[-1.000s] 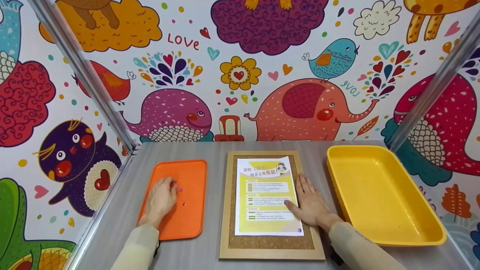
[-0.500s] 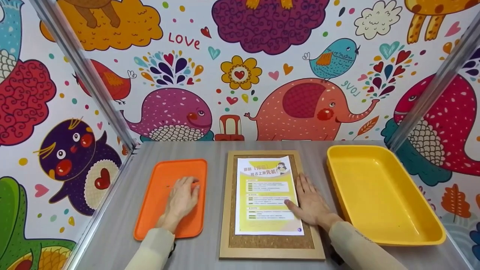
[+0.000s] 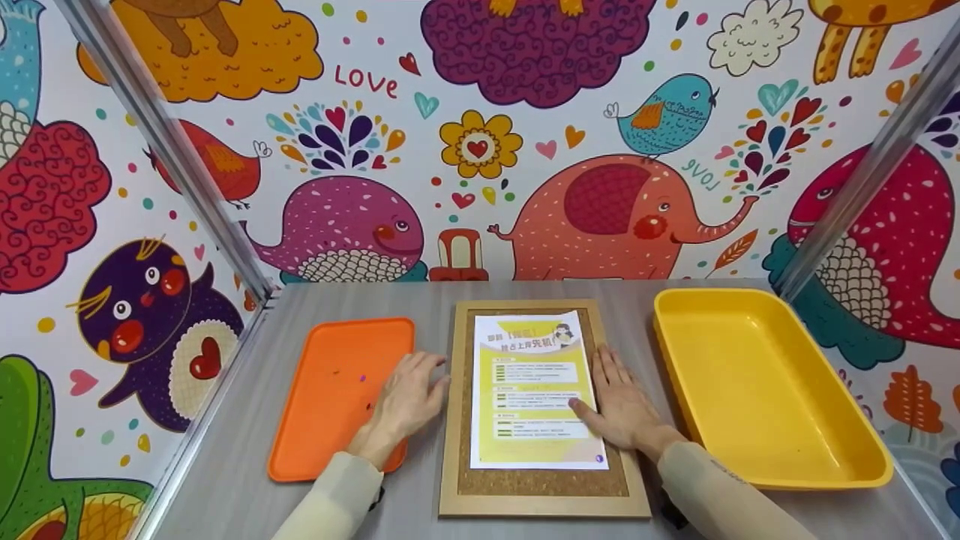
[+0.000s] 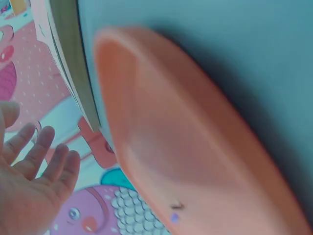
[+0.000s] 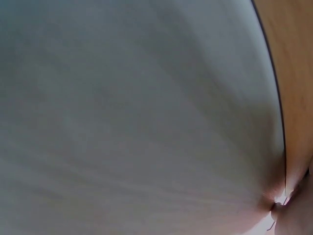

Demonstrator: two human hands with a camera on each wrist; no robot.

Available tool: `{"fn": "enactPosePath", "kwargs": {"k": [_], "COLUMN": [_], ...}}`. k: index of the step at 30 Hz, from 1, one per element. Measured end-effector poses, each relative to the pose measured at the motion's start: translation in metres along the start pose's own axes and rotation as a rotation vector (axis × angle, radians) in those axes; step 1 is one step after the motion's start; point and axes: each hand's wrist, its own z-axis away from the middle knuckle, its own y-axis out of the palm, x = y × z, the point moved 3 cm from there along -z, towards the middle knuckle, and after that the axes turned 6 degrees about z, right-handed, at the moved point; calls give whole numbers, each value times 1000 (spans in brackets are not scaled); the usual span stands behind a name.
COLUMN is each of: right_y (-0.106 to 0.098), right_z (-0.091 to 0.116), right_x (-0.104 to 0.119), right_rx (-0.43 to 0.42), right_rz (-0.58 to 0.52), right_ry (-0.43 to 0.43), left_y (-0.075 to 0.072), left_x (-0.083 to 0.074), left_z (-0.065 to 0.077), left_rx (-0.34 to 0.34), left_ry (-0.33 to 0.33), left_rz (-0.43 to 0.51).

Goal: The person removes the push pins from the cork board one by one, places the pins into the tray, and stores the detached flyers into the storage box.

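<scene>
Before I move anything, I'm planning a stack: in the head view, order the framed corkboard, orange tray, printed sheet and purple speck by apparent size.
1. Framed corkboard, largest
2. Orange tray and printed sheet, too alike to rank
3. Purple speck, smallest

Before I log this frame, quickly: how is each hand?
Left hand: open, holding nothing, at the edge of the orange tray.
Right hand: open, resting on the framed corkboard.
</scene>
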Motion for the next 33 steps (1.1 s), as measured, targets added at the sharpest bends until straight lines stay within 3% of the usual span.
{"fn": "enactPosePath", "kwargs": {"k": [7,14,23,33], "right_y": [1,0,-4,-3], "right_z": [0,0,1,2], "right_x": [0,1,1,-2], "right_rx": [-3,1,-30,-50], "right_rz": [-2,-4,-27,-19], "right_ry": [0,1,-28,-39], "left_y": [18,43,75,105], "left_x": [-22,-50,-98,-143], "left_z": [-6,-6,-9,-12], "left_rx": [66,197,316,489], "left_ry": [62,117,272,392], "left_rz": [-2,43,69,-67]}}
